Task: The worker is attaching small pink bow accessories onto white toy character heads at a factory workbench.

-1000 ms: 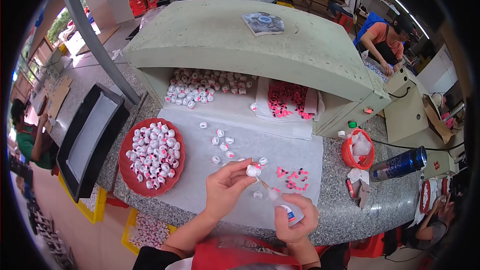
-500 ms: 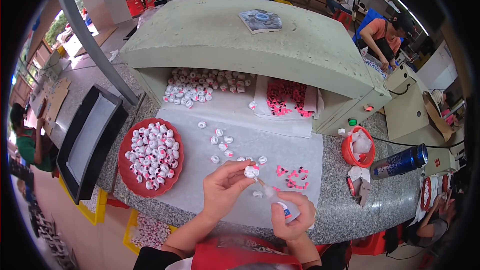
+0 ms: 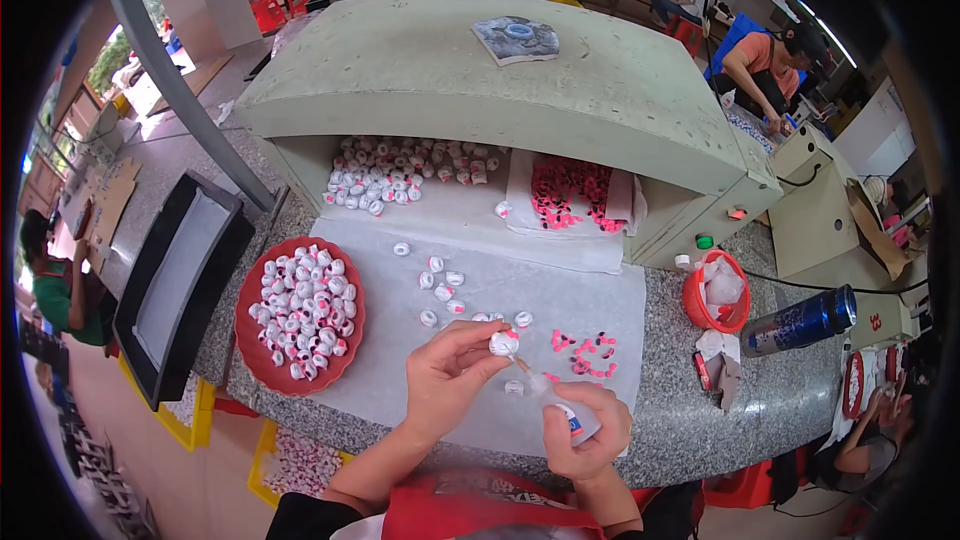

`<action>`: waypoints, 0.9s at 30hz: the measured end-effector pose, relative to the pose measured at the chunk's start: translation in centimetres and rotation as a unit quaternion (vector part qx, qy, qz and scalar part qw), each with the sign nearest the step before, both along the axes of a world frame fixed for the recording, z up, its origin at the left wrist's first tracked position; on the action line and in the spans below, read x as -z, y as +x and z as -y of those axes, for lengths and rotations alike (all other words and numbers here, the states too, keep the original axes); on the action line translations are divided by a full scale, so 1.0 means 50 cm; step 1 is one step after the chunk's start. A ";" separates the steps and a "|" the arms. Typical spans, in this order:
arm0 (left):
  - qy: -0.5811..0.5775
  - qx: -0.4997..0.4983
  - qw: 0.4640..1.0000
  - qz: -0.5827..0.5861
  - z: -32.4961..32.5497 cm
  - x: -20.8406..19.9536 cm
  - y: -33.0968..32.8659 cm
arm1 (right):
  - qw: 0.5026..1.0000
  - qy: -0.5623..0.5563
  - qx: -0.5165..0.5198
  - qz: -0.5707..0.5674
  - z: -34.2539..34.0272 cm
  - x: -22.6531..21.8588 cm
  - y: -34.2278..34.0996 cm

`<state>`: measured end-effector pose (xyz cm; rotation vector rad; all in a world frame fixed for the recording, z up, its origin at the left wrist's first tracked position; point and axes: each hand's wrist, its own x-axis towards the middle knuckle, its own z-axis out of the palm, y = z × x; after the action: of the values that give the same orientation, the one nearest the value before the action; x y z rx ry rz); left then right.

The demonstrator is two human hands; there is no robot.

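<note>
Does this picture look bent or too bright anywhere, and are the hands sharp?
Head view: fisheye distortion bows the speckled countertop and leaves black corners; head view: daylight bleaches part of the upper left; head view: left hand and right hand look fairly sharp.

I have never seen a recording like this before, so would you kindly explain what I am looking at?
There is no robot: these are a person's bare hands, seen from above by a head-worn fisheye camera, so straight edges bend. The left hand holds a small white piece; the right hand holds a small bottle, its tip pointing toward that piece. White paper on the speckled counter carries loose white pieces and tiny pink parts. To the left is a red dish heaped with similar pieces; behind stands a pale, open-fronted hood.
</note>
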<state>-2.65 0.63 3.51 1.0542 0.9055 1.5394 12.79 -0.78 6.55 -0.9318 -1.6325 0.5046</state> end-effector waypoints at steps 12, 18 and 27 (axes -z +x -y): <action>0.009 -0.002 0.998 -0.061 -0.003 -0.010 -0.008 | 0.999 -0.005 -0.025 0.020 -0.010 -0.013 0.003; 0.008 0.002 0.997 -0.070 -0.003 -0.009 -0.013 | 0.998 -0.023 -0.037 0.039 -0.012 -0.027 0.012; -0.050 0.019 0.998 0.014 -0.004 -0.011 -0.013 | 0.999 -0.032 -0.029 0.032 -0.013 -0.030 0.012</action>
<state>-3.32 0.81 4.05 0.9706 0.9287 1.4576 13.41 -0.14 8.06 -0.9595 -1.7133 0.5744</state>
